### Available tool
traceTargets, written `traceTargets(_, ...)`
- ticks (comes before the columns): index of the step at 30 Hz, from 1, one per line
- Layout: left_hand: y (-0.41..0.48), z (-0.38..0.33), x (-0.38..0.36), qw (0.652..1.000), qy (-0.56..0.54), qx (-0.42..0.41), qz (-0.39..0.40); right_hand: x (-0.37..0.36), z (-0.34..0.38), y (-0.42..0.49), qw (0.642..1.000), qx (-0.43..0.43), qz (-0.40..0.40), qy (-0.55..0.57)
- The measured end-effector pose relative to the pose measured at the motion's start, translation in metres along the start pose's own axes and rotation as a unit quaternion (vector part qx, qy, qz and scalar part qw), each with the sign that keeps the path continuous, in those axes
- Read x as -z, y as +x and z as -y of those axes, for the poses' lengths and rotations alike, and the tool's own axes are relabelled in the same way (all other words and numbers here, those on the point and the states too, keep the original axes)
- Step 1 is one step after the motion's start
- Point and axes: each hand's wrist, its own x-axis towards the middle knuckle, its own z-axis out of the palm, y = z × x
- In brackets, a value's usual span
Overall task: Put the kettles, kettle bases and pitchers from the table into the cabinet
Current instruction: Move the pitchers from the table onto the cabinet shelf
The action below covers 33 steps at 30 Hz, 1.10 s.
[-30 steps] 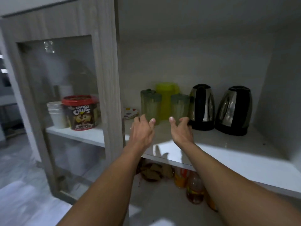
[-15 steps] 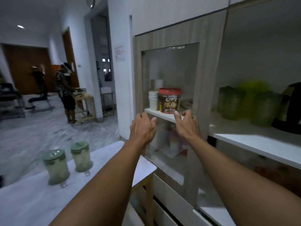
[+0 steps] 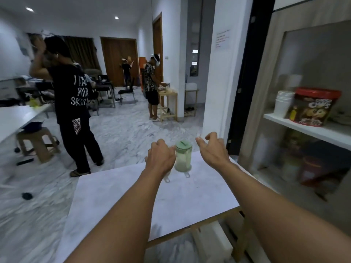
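Note:
A pale green pitcher [image 3: 183, 156] with a green lid stands near the far edge of the white table [image 3: 133, 202]. A second pitcher is almost wholly hidden behind my left hand [image 3: 161, 156]; only its handle tab [image 3: 167, 179] shows below the hand. That hand hangs over it with curled fingers; I cannot tell if they touch it. My right hand [image 3: 213, 149] hovers open just right of the visible pitcher, holding nothing. The cabinet [image 3: 269, 95] stands at the right, its glass door shut.
Behind the glass sit a red-lidded cereal tub [image 3: 314, 107] and stacked white cups [image 3: 283, 103] on a shelf. A person in black [image 3: 74, 103] stands on the marble floor left of the table. Another person [image 3: 151, 86] stands at a wooden stand farther back. A stool [image 3: 38, 143] is at left.
My view has swung left from the cabinet shelf with kettles to the table. Both empty hands have moved from the shelf to above the two green pitchers.

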Motion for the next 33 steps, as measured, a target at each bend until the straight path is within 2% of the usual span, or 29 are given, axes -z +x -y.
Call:
traceTargets(5,0.046,0.05,-0.024,0.998,-0.012,0.064,0.02,-0.057,-0.005,0.049,0.999,-0.025,0.037,0.004)
traceTargets(10,0.114,0.063,-0.084,0.986,-0.066,0.15,0.036,-0.114,-0.044,0.12,0.995,-0.067,0.069,-0.011)
traceTargets(15,0.183,0.071,-0.155,0.948,-0.123,0.286,0.061,-0.169,-0.093,0.193,0.977,-0.155,0.136,-0.046)
traceTargets(19,0.217,0.092,-0.194,0.921,-0.155,0.351,0.064,-0.212,-0.12,0.233,0.964,-0.202,0.17,-0.046)
traceTargets(21,0.226,0.105,-0.206,0.919,-0.155,0.355,0.067,-0.23,-0.128,0.241,0.96,-0.214,0.174,-0.037)
traceTargets(26,0.245,0.117,-0.216,0.932,-0.194,0.289,0.1,-0.249,-0.14,0.248,0.967,-0.21,0.142,-0.029)
traceTargets(33,0.245,0.099,-0.186,0.93,-0.272,0.217,0.117,-0.211,-0.116,0.232,0.97,-0.239,0.054,0.004)
